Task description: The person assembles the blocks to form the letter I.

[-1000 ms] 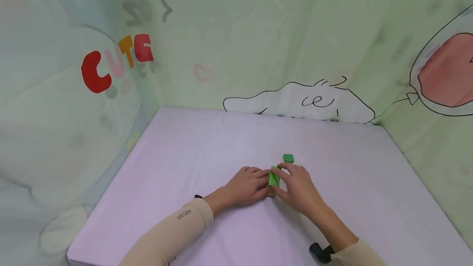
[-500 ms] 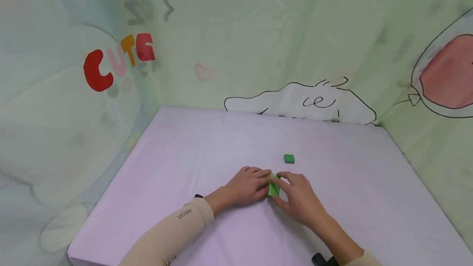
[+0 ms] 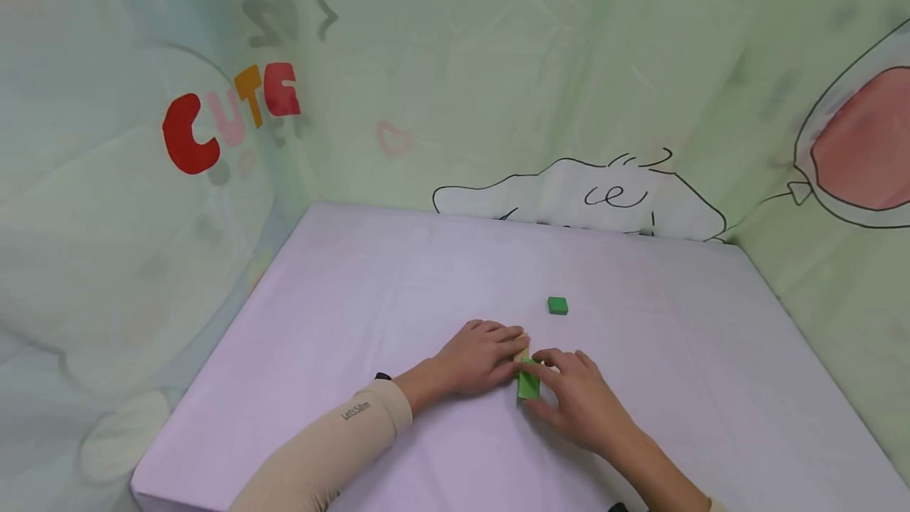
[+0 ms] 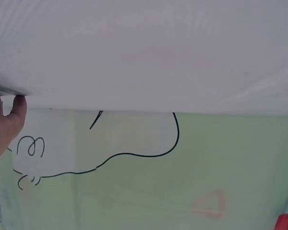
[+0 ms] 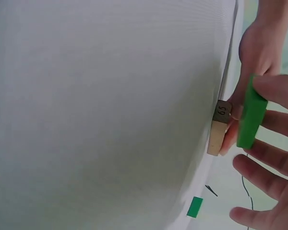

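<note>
In the head view my right hand (image 3: 574, 397) pinches a bright green block (image 3: 529, 382) between thumb and fingers. The right wrist view shows this green slab (image 5: 252, 115) tilted, with the other fingers spread below it. My left hand (image 3: 478, 355) lies palm down on the table with fingers stretched out beside a pale wooden block (image 3: 522, 346), just left of the green one. From the right wrist, the wooden block (image 5: 218, 129) shows a dark face marked "65", with left-hand fingers along its side. The green block partly covers it in the head view.
A small darker green block (image 3: 558, 306) lies farther back on the lavender tabletop (image 3: 384, 283). Behind the table hangs a pale green printed cloth wall (image 3: 455, 62). Sleeves cover both forearms.
My right hand has brought the bright green block nearer to the person, uncovering part of the pale wooden block. The left hand stays in about the same place.
</note>
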